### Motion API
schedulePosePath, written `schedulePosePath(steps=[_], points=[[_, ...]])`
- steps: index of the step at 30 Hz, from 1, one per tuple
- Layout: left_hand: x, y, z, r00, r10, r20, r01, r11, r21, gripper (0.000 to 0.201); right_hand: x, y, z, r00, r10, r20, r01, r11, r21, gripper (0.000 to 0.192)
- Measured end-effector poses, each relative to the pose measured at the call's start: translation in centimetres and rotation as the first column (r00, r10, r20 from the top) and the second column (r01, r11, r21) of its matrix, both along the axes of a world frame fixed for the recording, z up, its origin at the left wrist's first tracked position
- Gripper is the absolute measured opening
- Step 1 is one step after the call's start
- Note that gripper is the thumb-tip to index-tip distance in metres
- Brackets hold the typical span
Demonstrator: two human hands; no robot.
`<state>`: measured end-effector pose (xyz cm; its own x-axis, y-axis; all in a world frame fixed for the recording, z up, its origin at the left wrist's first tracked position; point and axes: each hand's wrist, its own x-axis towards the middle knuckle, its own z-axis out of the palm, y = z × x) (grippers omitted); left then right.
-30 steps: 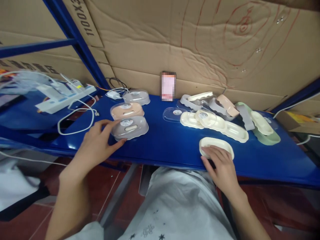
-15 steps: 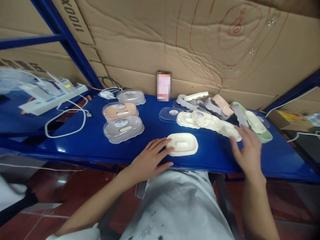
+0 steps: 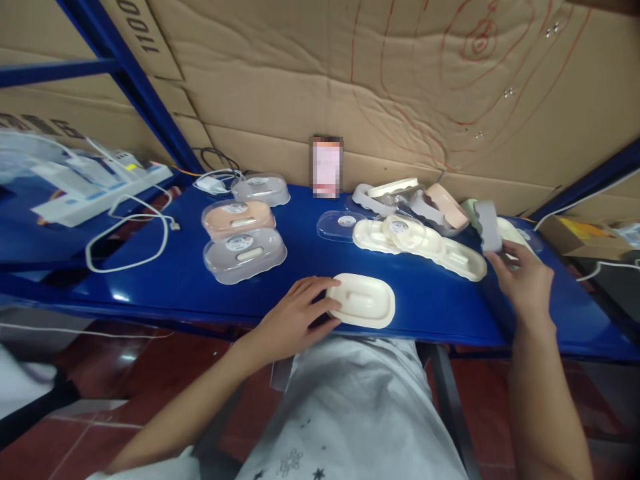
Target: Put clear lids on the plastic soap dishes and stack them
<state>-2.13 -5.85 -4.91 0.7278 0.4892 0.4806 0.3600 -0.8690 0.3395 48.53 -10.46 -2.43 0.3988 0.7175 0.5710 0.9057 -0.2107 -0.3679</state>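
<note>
The left hand [image 3: 295, 317] rests with loose fingers on the left end of the cream tray [image 3: 363, 309], which lies lengthwise along the bench [image 3: 200, 293] edge. The right hand [image 3: 523, 283], far right, pinches a grey piece [image 3: 487, 227].

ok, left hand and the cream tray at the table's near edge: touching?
Touching. In the head view the left hand has its fingertips on the left end of the cream tray, which lies flat on the blue table.
</note>
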Motion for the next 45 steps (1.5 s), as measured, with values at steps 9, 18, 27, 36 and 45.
schedulePosePath(steps=[9,18,27,36,45], points=[[-0.2,-0.4,0.2,0.997,0.082,-0.003,-0.081,0.985,-0.149,0.057,-13.3,-4.5,1.6,0.743,0.643,0.186,-0.654,0.756,-0.003,0.033],[-0.3,-0.3,0.1,0.993,0.055,0.107,-0.043,0.994,-0.103,0.091,-19.1,-4.4,0.4,0.502,0.863,0.053,-0.845,0.503,-0.182,0.046],[-0.4,-0.1,-0.2,0.992,0.087,0.094,-0.068,0.979,-0.193,0.056,-20.4,-3.5,0.2,0.499,0.865,0.051,-0.852,0.501,-0.150,0.041],[-0.1,0.2,-0.8,0.988,0.096,0.124,-0.078,0.987,-0.139,0.040,-21.2,-3.6,0.0,0.481,0.871,0.102,-0.839,0.491,-0.236,0.033],[0.1,-0.4,0.2,0.980,0.173,0.093,-0.153,0.969,-0.197,0.037,-22.0,9.1,5.1,0.548,0.789,0.277,-0.680,0.614,-0.402,0.054]])
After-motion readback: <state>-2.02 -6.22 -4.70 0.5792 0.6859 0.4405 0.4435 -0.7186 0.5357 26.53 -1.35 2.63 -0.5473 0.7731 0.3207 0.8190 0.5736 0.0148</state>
